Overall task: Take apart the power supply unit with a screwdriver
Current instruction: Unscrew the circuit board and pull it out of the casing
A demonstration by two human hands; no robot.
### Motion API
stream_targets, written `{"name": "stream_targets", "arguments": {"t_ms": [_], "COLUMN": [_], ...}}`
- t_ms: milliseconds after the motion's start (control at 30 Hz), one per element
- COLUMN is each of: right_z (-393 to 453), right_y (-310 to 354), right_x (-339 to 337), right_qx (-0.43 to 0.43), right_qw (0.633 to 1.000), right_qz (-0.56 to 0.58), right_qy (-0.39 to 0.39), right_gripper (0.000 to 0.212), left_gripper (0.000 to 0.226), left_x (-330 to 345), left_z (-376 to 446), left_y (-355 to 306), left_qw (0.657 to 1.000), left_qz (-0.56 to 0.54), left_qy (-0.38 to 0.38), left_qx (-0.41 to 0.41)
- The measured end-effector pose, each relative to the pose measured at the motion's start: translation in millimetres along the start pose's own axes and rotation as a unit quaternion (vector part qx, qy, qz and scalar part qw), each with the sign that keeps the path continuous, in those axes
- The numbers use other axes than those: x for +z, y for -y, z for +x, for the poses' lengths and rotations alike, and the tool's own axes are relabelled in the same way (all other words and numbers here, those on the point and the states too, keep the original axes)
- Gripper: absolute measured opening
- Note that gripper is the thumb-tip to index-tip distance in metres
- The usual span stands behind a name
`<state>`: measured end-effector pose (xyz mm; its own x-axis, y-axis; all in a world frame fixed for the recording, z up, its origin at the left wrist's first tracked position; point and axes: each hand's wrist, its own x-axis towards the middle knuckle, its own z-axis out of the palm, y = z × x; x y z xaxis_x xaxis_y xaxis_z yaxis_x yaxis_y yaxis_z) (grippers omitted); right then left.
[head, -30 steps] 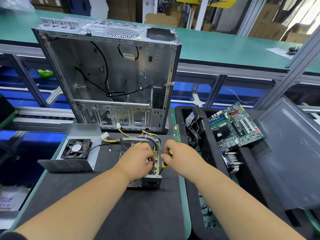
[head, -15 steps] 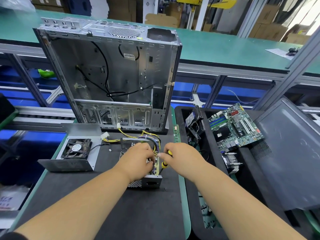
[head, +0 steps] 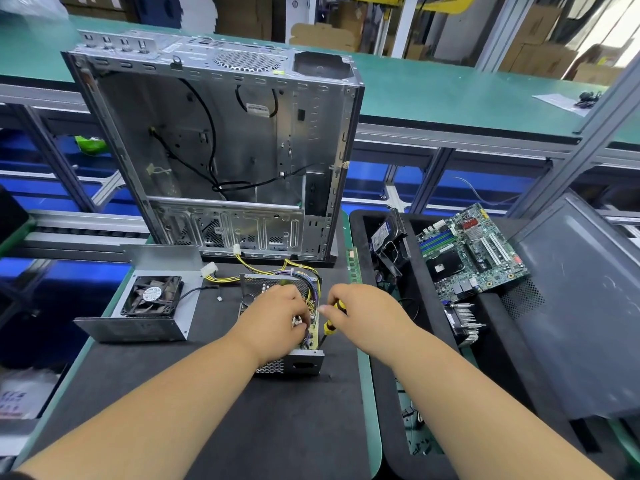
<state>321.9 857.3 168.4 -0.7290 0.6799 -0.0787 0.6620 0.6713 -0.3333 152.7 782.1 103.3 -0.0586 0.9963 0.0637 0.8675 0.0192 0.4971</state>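
The power supply unit (head: 294,364) lies open on the black mat, its metal base, circuit board and yellow and purple wires exposed. My left hand (head: 277,317) rests on the board inside it, fingers curled around components. My right hand (head: 367,317) grips a yellow-and-black screwdriver (head: 330,323), its shaft pointing down at the board's right front corner. The unit's removed cover with the fan (head: 152,296) sits to the left on the mat.
An empty computer case (head: 221,147) stands upright behind the unit. A black tray (head: 398,393) at the right holds a motherboard (head: 471,251), a drive and a heatsink. A grey side panel (head: 581,306) leans at far right.
My right hand with the screwdriver has shifted slightly left toward the board. My left hand stays on the unit.
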Motion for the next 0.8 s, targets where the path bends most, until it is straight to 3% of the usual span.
{"name": "stream_targets", "arguments": {"t_ms": [133,333,467,667,800], "right_z": [-1,-3,-1,0,-1], "right_y": [-3,-9,-10,-7,-5], "right_x": [1,4,4,4,2], "right_qx": [-0.007,-0.005,-0.007,0.007,0.009], "right_qw": [0.999,0.998,1.000,0.999,0.997], "right_qz": [0.043,0.056,0.012,0.052,0.074], "right_qy": [-0.018,-0.014,-0.017,-0.012,-0.009], "right_gripper": [0.011,0.010,0.025,0.013,0.017], "left_gripper": [0.015,0.021,0.021,0.020,0.020], "left_x": [0,-3,-5,-2,1], "left_z": [1,12,21,29,31], "left_y": [3,2,2,6,9], "left_qw": [1.000,0.997,0.994,0.985,0.980], "left_qz": [-0.020,0.047,0.073,0.108,0.127], "left_qy": [0.001,0.047,0.056,0.104,0.115], "left_qx": [0.001,0.027,0.059,0.086,0.100]}}
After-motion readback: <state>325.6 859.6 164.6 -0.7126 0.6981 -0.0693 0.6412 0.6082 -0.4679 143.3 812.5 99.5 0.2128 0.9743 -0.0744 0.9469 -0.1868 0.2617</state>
